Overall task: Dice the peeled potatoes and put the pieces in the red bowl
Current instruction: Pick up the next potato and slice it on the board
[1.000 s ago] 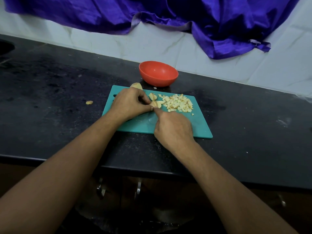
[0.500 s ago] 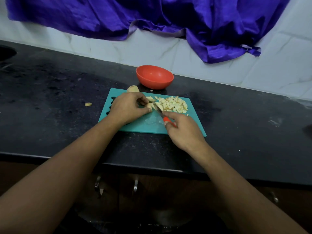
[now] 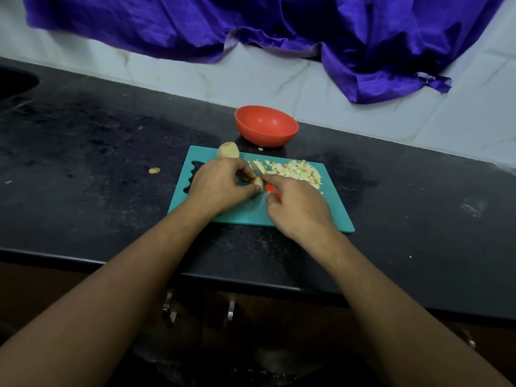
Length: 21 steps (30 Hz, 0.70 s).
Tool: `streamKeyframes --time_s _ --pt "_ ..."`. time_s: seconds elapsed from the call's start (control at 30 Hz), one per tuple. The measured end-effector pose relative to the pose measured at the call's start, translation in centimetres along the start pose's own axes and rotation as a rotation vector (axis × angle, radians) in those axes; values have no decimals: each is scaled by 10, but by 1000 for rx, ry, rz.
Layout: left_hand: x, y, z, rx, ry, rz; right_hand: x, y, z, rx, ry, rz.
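On the teal cutting board (image 3: 329,210) my left hand (image 3: 220,185) pinches a potato piece (image 3: 259,184) between thumb and fingers. My right hand (image 3: 298,208) grips a red-handled knife (image 3: 269,187), index finger stretched along the blade, which lies against that piece. A heap of diced potato (image 3: 296,170) sits on the board's far right part. One peeled potato (image 3: 228,150) rests at the board's far edge. The red bowl (image 3: 266,125) stands just behind the board and looks empty.
A stray potato bit (image 3: 154,170) lies on the black counter (image 3: 97,163) left of the board. A purple cloth (image 3: 279,26) hangs over the white tiled wall behind. A dark sink opening (image 3: 14,82) is at the far left. Cabinet handles (image 3: 170,308) show below the counter edge.
My right hand has brought the knife back to the piece held by my left hand, index finger now on the blade. The camera view has shifted slightly.
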<state>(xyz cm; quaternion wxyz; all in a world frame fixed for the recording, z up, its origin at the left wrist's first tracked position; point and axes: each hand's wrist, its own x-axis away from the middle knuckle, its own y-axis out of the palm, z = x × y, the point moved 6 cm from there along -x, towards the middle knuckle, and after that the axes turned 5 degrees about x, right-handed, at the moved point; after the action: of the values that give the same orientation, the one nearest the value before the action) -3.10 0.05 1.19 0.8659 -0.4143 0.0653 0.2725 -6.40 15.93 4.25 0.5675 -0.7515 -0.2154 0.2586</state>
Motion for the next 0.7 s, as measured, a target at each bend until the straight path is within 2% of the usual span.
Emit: streamKeyframes --time_s 0.3,0.7 --pt "-2 -1 -2 24 -25 -16 -5 -1 -9 33 -8 60" --pt "1 -2 2 7 -23 -17 -2 7 -25 235 -73 72"
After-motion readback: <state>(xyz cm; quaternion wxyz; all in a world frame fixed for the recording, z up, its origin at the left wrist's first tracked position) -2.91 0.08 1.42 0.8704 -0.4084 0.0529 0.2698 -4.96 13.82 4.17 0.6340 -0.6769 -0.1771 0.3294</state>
